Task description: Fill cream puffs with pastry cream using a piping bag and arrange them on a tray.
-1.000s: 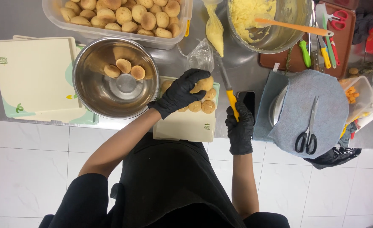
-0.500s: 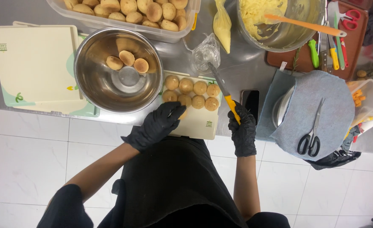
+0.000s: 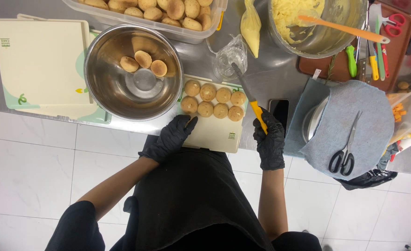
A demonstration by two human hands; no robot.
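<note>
Moved: left hand [image 3: 172, 137], in a black glove, has drawn back off the small round golden cakes [image 3: 213, 103] to the near left corner of the cream rectangular board [image 3: 217, 132]; it lies loose and grasps nothing, fingertips touching the board edge.
Right hand: right hand [image 3: 269, 139], also gloved in black, stays clenched on the yellow-handled knife [image 3: 249, 97]; the blade points away over the board's right end.
Cakes: eight in two rows on the far half of the board, at the front edge of the steel surface [image 3: 261, 69].
Left of board: round steel bowl [image 3: 133, 72] with three cakes inside, partly overlapping pale flat boxes [image 3: 40, 62].
Far side: clear plastic tub of cakes [image 3: 168, 18], a crumpled clear bag [image 3: 228, 58], a filled piping bag [image 3: 251, 25], a steel bowl of yellow cream [image 3: 319, 21] with an orange spatula [image 3: 342, 28].
Right: dark phone [image 3: 280, 111] just beside the knife hand; black scissors [image 3: 347, 148] on a blue cloth [image 3: 349, 121].
Hidden: cloth covers what may be a pan; tub and cream bowl are cut off at the top edge.
</note>
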